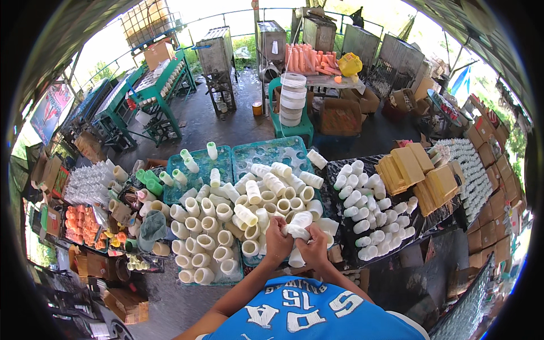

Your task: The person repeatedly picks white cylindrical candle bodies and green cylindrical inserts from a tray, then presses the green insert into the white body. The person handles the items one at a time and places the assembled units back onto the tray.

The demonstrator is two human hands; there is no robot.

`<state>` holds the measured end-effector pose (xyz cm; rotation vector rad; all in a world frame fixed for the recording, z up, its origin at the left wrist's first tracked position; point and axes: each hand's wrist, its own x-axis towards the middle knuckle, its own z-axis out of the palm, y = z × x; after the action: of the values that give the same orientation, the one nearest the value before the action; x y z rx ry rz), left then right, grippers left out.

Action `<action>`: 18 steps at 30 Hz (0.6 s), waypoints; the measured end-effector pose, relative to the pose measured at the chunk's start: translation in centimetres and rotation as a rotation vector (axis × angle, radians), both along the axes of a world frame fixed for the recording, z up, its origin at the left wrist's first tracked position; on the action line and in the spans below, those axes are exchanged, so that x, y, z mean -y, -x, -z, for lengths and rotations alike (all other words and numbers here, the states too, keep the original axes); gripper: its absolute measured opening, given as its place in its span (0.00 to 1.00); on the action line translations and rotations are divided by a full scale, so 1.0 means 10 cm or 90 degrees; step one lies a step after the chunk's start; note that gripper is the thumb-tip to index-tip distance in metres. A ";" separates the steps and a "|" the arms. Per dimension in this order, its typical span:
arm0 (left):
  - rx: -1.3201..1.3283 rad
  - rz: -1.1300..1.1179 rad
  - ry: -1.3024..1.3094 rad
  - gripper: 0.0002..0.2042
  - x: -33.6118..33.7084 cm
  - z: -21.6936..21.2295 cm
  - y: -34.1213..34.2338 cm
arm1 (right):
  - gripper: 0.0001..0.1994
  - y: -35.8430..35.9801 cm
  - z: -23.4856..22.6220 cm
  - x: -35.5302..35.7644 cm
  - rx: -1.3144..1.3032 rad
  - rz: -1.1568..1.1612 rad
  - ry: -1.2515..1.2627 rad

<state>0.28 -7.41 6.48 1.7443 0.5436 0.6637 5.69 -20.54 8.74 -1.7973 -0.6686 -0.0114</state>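
Observation:
Between my left hand [277, 240] and my right hand [314, 246] is a soft-looking white piece [297, 228], pinched from both sides by curled fingers. Its exact kind is hidden by the hands and the glare. Directly beyond it, ribbed white cylinders [273, 184] lie heaped on their sides. To the left, many hollow off-white tubes [205, 241] stand with their open ends up. They rest on teal trays [238, 279]. Some pale green-tinted cylinders [212, 150] stand on the far left tray.
Right of the trays, white cylinders [371, 218] stand on a black-covered table beside yellow blocks [399, 170]. At left are orange pieces [85, 226] and cardboard boxes [126, 305]. A green chair [309, 127] bearing stacked white rolls [293, 99] stands beyond the trays.

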 end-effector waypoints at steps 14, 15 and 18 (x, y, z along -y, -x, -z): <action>-0.091 0.200 0.100 0.23 -0.30 0.09 0.33 | 0.13 -0.23 0.16 -0.47 -0.079 0.017 0.147; -0.085 0.196 0.105 0.23 -0.32 0.23 0.31 | 0.15 -0.20 0.17 -0.48 -0.028 0.004 0.164; -0.086 0.165 0.103 0.25 -0.34 0.29 0.40 | 0.19 -0.17 0.21 -0.49 0.039 -0.072 0.173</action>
<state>-3.74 -4.02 3.57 1.6776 0.4406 0.3135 7.43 -15.66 6.60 -2.0220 -0.8467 0.1050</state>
